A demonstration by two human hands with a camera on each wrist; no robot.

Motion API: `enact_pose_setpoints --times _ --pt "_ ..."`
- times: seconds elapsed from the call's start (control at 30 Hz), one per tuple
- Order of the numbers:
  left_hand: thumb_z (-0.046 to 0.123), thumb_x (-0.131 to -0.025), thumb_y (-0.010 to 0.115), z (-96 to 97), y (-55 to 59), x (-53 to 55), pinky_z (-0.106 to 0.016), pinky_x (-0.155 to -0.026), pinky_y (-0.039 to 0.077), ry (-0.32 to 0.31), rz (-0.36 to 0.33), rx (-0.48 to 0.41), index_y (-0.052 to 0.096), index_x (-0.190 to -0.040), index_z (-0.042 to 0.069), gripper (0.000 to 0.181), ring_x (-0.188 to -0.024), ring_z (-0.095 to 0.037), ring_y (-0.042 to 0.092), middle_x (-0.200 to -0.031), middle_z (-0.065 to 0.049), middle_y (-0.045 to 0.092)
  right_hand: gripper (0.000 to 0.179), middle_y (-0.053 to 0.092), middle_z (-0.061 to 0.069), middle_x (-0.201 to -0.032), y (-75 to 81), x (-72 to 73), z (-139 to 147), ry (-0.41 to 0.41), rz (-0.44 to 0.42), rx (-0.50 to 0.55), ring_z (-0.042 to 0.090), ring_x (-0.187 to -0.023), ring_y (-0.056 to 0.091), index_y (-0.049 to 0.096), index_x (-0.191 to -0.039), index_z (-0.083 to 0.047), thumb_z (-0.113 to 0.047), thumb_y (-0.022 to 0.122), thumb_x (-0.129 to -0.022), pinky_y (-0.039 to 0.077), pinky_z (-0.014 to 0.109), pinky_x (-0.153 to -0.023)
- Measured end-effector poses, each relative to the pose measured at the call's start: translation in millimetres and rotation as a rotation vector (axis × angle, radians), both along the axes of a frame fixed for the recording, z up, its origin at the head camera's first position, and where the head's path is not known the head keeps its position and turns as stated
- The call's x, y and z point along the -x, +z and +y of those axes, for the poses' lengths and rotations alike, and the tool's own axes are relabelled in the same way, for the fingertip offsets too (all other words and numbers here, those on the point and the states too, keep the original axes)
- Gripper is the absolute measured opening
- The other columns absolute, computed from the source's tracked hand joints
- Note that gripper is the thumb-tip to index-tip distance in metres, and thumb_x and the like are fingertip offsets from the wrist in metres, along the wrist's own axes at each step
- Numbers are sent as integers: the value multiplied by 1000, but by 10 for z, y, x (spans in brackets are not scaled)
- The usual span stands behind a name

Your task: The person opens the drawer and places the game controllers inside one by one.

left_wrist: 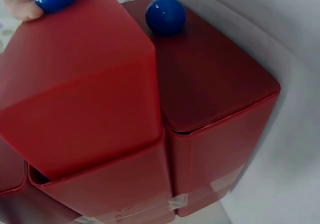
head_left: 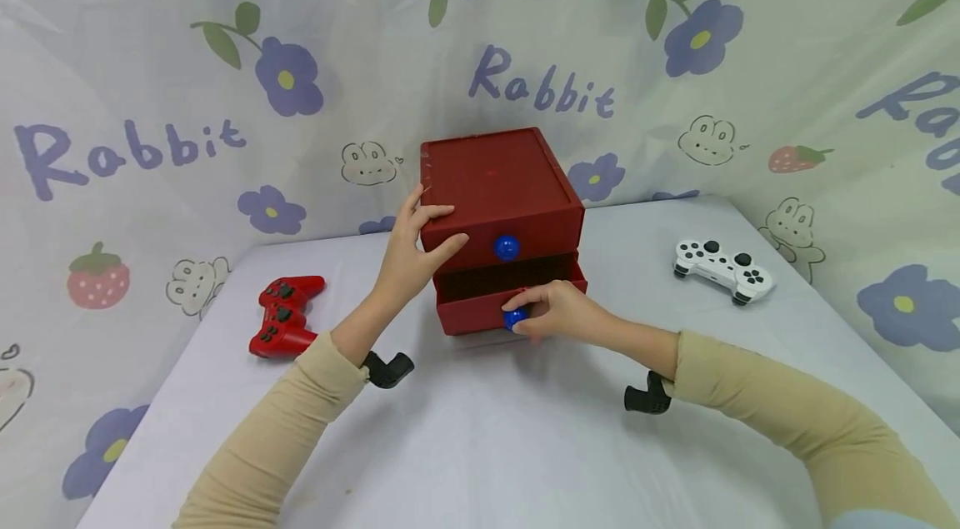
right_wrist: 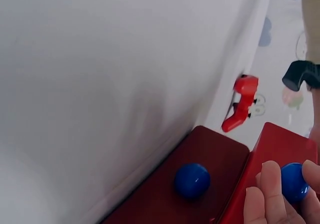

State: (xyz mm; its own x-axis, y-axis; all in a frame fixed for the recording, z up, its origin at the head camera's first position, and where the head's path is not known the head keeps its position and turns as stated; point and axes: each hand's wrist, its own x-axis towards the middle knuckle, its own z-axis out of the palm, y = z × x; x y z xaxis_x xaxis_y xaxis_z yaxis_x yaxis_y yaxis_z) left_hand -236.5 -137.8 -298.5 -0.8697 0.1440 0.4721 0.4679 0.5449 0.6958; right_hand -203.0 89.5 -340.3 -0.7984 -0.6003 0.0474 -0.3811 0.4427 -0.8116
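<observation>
A red two-drawer box (head_left: 491, 171) stands on the table against the printed cloth. Its lower drawer (head_left: 472, 314) is pulled partway out, with a dark inside; the upper drawer, bearing a blue knob (head_left: 507, 247), is closed. My right hand (head_left: 566, 314) pinches the lower drawer's blue knob (head_left: 515, 319) between thumb and fingers, seen closely in the right wrist view around the same knob (right_wrist: 294, 182). With fingers spread, my left hand (head_left: 408, 254) rests at the box's upper left front edge, thumb across the front. The left wrist view shows the extended drawer (left_wrist: 85, 109) from the side.
A red game controller (head_left: 283, 321) lies on the table to the left, partly behind my left forearm. To the right lies a white game controller (head_left: 723, 271). A black device sits at each wrist, one at the left cuff (head_left: 388, 369), another at the right cuff (head_left: 648, 396).
</observation>
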Motion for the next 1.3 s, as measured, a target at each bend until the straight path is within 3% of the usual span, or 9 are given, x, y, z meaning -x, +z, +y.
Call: enact_pose_setpoints --times 0.13,0.33,0.5,0.6,0.67,0.9,1.3 --pt "44 -71 59 -8 0 -5 -43 -89 31 -1 9 0 51 -109 26 43 -123 -10 13 -138 7 12 29 62 -4 -87 -5 -55 7 7 49 -17 8 -69 54 62 -98 -18 -25 65 -70 46 22 -57" --pt "42 -71 59 -11 0 2 -43 -88 32 -7 8 1 51 -109 25 42 -123 -12 15 -138 6 13 29 62 -7 -86 -18 -126 22 22 57 -17 8 -75 54 62 -99 -19 -27 64 -71 46 21 -60" --pt "36 -73 60 18 72 -76 -47 -88 31 -22 -14 -18 51 -109 22 39 -124 -18 14 -138 2 12 31 62 -5 -91 -22 -166 34 32 56 -7 8 -80 54 62 -100 -18 -27 64 -71 46 18 -62" --pt "36 -73 60 13 72 -69 -48 -89 29 -21 -17 -20 51 -108 22 39 -124 -18 13 -138 2 12 30 61 -4 -92 -6 -195 37 32 35 -3 8 -80 54 61 -100 -18 -27 64 -71 46 18 -63" --pt "42 -71 60 -18 11 -3 -46 -89 31 -12 -7 -7 51 -107 27 40 -124 -14 14 -138 6 12 30 61 -4 -92 8 -216 40 34 13 0 8 -79 55 61 -100 -19 -26 64 -72 46 19 -63" --pt "42 -71 60 -28 24 -10 -45 -89 30 -9 10 19 51 -108 26 41 -123 -15 16 -138 4 13 29 61 -4 -91 3 -265 61 56 -5 -12 8 -78 55 60 -103 -19 -25 61 -74 46 19 -63" --pt "42 -72 59 -42 8 11 -46 -86 33 -14 -2 21 50 -109 28 41 -123 -17 15 -138 6 12 29 61 -1 -90 36 -442 104 110 -116 16 10 -70 58 57 -106 -17 -17 58 -77 47 21 -64"
